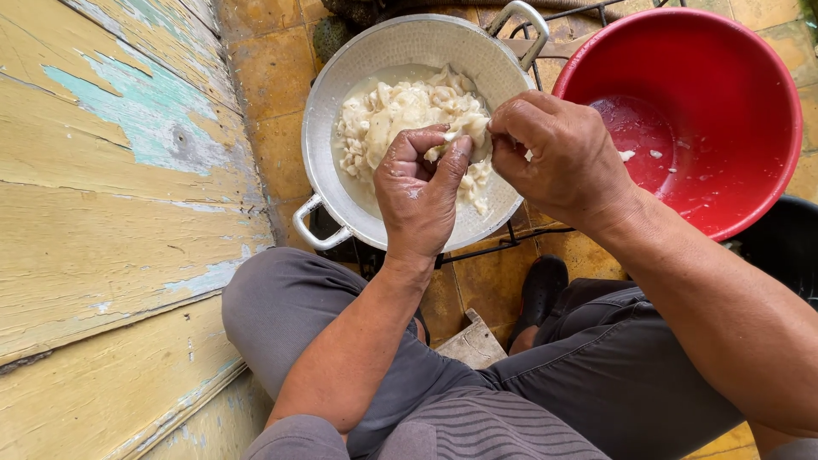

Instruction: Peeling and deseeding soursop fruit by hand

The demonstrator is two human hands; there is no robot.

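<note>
Nearest the lens are the person's grey-trousered knees (341, 341), bent and spread, with both forearms reaching forward over them. At the far left a wall of worn yellow planks (111, 213) with peeling turquoise paint stands close beside the left knee, leaving little room on that side. Next comes the metal two-handled pan (341, 102), set on a dark wire stand over yellow floor tiles (273, 77); it holds pale white pieces (400, 115) in milky liquid. The left hand (419, 192) hovers above the pan's near rim, fingers curled, thumb and fingertips pinching a white piece (460, 128). The right hand (558, 153) meets it from the right, fingers closed on the same piece. Just right of the pan, almost touching its rim, sits a red plastic basin (750, 128), wet inside with a few white scraps. A black shoe (538, 290) rests on the tiles between the knees.
</note>
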